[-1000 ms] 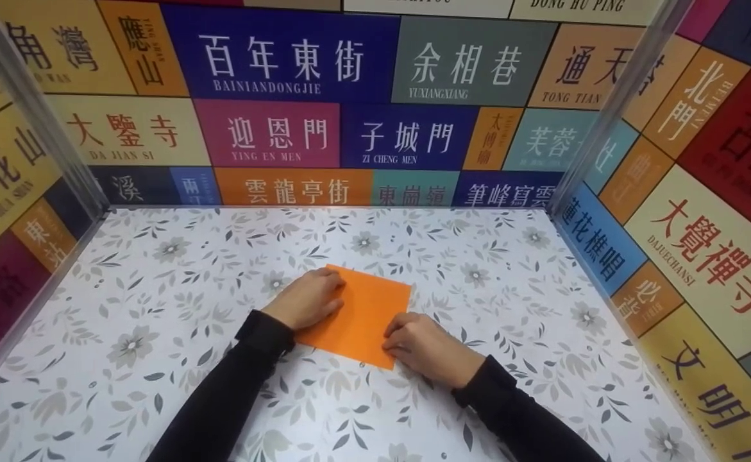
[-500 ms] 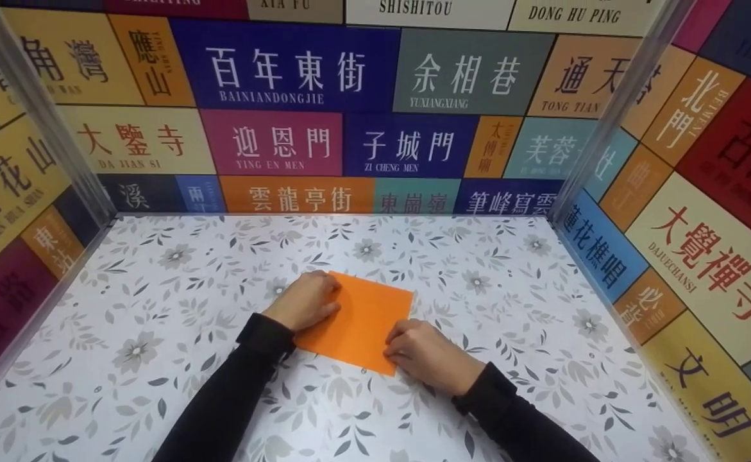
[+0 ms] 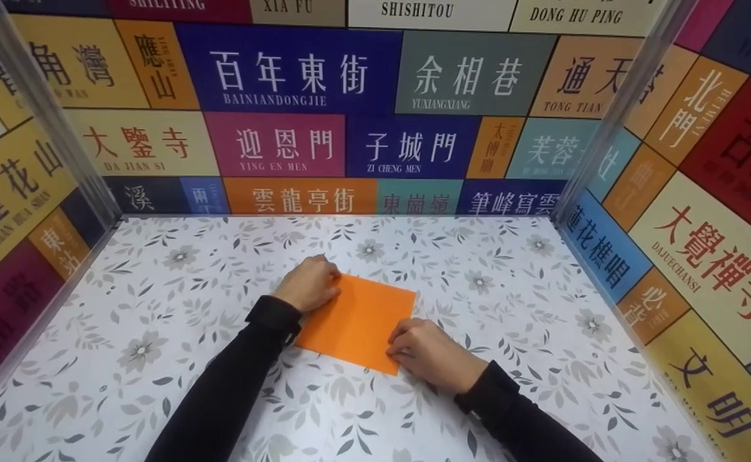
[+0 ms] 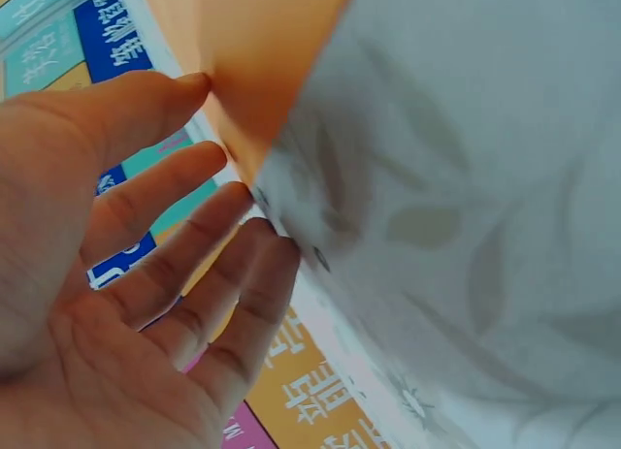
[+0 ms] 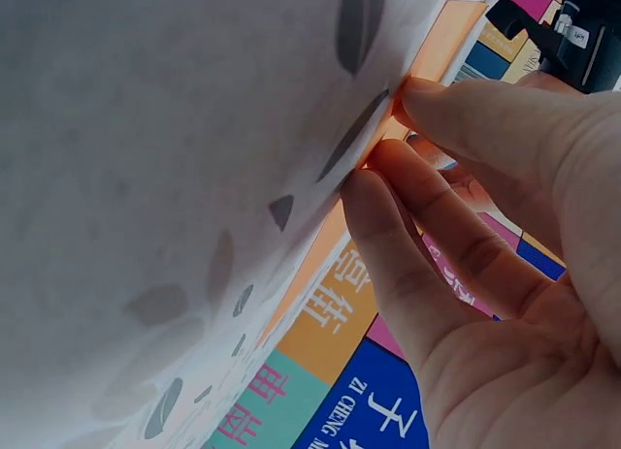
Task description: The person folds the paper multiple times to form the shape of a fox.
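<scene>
A square sheet of orange paper (image 3: 357, 324) lies on the table in the middle of the head view, turned slightly askew. My left hand (image 3: 310, 282) is at its far left corner, fingertips right along the edge. In the left wrist view the fingers (image 4: 199, 240) are spread and nearly straight, and the thumb tip touches the paper (image 4: 262, 51). On the near right side, my right hand (image 3: 436, 353) has thumb and curled fingers at the edge. Seen from the right wrist, the thumb and fingertips (image 5: 388, 158) pinch the orange edge.
The white table (image 3: 221, 410) has a grey leaf and flower print. Panels of coloured blocks with Chinese lettering stand behind it (image 3: 292, 70) and along both sides (image 3: 702, 250). A black device (image 5: 572, 32) sits beyond the right hand in the right wrist view.
My left hand has slid away from me along the paper's left edge, uncovering more of that side. The right hand stays at its edge. The head view has tilted slightly.
</scene>
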`<state>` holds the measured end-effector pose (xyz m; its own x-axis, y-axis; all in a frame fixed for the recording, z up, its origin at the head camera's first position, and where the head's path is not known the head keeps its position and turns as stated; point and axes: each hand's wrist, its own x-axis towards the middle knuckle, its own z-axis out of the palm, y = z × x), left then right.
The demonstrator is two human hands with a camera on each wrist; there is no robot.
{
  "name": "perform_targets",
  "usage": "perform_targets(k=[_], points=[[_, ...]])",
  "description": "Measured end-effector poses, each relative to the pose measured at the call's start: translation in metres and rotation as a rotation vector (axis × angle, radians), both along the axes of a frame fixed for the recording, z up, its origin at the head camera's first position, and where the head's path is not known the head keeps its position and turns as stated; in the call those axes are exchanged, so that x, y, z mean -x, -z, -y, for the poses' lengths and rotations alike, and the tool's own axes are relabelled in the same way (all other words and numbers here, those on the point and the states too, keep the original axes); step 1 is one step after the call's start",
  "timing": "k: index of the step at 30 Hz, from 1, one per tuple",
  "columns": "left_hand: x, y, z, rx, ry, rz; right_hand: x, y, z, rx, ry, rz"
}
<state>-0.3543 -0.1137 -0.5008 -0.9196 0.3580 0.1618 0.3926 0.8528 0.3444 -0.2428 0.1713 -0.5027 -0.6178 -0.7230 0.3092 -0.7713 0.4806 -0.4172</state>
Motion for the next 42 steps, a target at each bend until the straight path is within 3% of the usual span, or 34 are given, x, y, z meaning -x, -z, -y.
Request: perform_targets(k=[7, 15, 27, 35, 42], points=[[0.012, -0.001, 0.003, -0.016, -0.016, -0.044, 0.003, 0.001, -0.002, 0.001, -0.008, -0.001], [0.018, -0.001, -0.002, -0.059, -0.073, -0.007, 0.002, 0.003, -0.003, 0.016, -0.015, -0.016], [0.017, -0.001, -0.002, -0.081, -0.111, 0.006, 0.001, 0.0, -0.001, 0.02, -0.004, -0.002], [0.018, 0.001, -0.003, -0.113, -0.106, -0.048, 0.001, -0.001, -0.003, 0.007, -0.008, -0.038], [0.02, 0.004, -0.003, -0.089, -0.145, 0.009, 0.0, 0.001, -0.002, 0.019, -0.014, -0.032]])
